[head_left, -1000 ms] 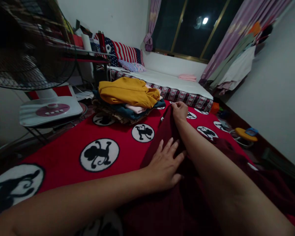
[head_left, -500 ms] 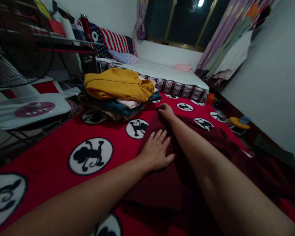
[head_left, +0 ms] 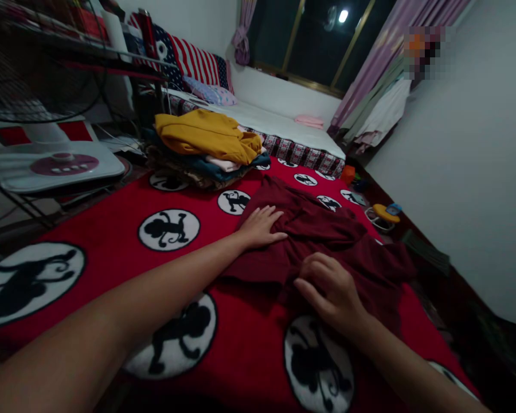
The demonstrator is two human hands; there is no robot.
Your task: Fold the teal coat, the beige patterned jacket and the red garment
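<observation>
A dark red garment (head_left: 322, 221) of soft cloth lies spread and wrinkled on the red blanket (head_left: 124, 275) with its monkey circles. My left hand (head_left: 261, 228) rests flat on the garment's left part, fingers stretched out and thumb apart. Close to the near edge of the cloth, my right hand (head_left: 329, 289) is loosely curled, its thumb apart from the bent fingers. No cloth shows lifted in it, though its fingertips are partly hidden. Beyond my left hand stands a pile of folded clothes (head_left: 206, 167), topped by a mustard yellow garment (head_left: 208, 135).
A fan (head_left: 55, 155) stands at the left beside a cluttered shelf (head_left: 112, 60). Behind the pile is a bed (head_left: 275, 117) under the window. Clothes (head_left: 384, 112) hang by the curtain at the right. A small yellow-topped stool (head_left: 384, 213) stands near the right wall.
My right hand has left the garment's far edge and come back toward me to its near side. My left hand stays flat on the cloth. The view has shifted slightly.
</observation>
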